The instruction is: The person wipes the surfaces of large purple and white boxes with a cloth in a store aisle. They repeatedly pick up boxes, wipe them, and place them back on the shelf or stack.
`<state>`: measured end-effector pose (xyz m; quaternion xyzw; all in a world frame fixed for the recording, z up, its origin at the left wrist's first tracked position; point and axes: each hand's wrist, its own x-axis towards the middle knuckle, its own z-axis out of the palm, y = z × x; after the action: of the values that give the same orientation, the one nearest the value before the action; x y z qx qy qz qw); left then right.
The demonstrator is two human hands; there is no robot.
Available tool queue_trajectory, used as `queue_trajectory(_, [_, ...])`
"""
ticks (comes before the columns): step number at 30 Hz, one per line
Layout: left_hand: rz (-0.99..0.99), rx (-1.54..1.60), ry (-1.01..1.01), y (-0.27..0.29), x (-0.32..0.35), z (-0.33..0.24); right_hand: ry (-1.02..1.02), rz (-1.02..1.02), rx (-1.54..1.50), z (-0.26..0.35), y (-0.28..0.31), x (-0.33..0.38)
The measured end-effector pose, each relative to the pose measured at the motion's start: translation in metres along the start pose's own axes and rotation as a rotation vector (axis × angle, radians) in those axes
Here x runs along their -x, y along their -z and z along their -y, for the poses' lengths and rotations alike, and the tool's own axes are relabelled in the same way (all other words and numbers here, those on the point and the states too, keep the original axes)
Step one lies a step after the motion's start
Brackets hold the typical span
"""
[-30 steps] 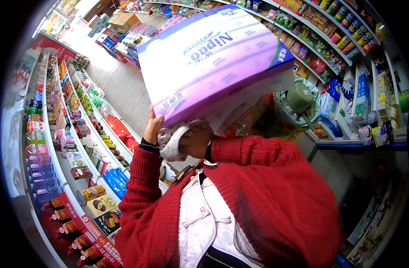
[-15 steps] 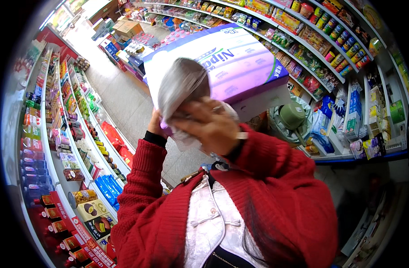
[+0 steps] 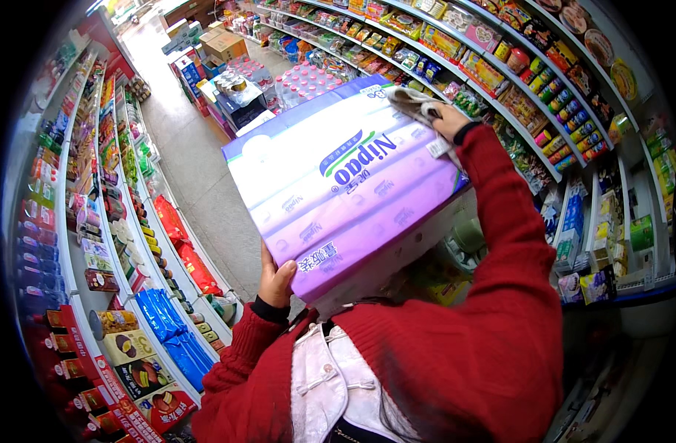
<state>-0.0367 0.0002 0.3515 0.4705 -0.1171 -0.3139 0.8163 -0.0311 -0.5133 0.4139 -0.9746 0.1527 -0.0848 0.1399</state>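
A cloth (image 3: pixel 410 102) lies on the package (image 3: pixel 345 184), between left shelving (image 3: pixel 70 269) and right shelving (image 3: pixel 530 145), with cartons (image 3: pixel 223 46) beyond.

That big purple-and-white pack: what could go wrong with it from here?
The left hand grips the purple-and-white pack by its near left corner; I can't see any other support, so the pack might slip or tip. The right hand holds a cloth on its far right side; pressing hard there could tilt the pack or perhaps rumple its wrapper.
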Motion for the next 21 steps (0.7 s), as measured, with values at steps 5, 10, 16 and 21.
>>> queue_trajectory(5, [-0.037,-0.074,-0.009,0.046,-0.013,0.005,-0.077,0.282,-0.236,0.033,-0.002,-0.100])
queue_trajectory(10, [0.247,-0.147,0.140,0.123,-0.065,-0.058,-0.070,0.303,-0.505,-0.028,-0.035,-0.130])
queue_trajectory(16, [-0.042,-0.156,0.231,0.188,-0.075,-0.069,0.002,-0.192,-1.077,0.006,-0.109,-0.048])
queue_trajectory(21, [-0.046,-0.129,0.166,0.155,-0.100,-0.046,0.032,-0.417,-1.279,0.038,-0.079,0.141])
